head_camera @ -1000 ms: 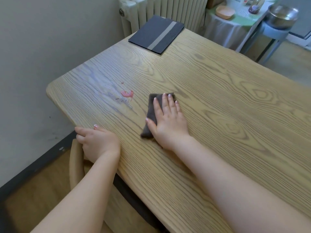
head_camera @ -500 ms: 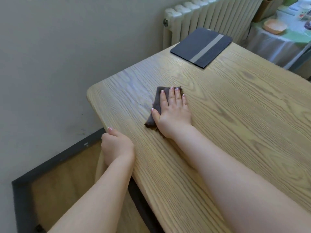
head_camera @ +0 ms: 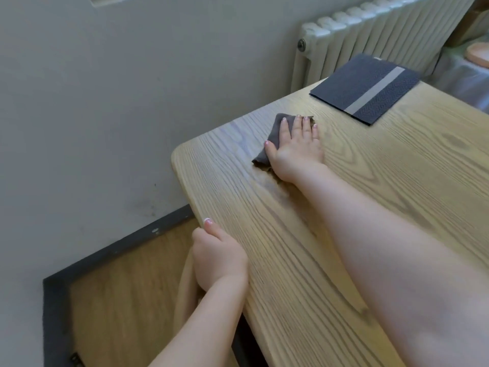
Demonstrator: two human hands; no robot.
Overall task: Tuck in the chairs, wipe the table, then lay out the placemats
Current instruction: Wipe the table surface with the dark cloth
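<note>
Head view: cloth (head_camera: pixel 275 136) lies flat under right hand (head_camera: pixel 297 149)

Soft daylight fills my view, bright and even. A pale sheen glares off the table (head_camera: pixel 227 144) near its corner. My right forearm (head_camera: pixel 397 260) casts a faint shadow. Edges bend from wide-angle distortion.

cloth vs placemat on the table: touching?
Apart. The head view shows bare wood between the grey cloth under the right hand and the placemat.

grey cloth (head_camera: pixel 275 133) flat on wooden table (head_camera: pixel 397 194)
</note>
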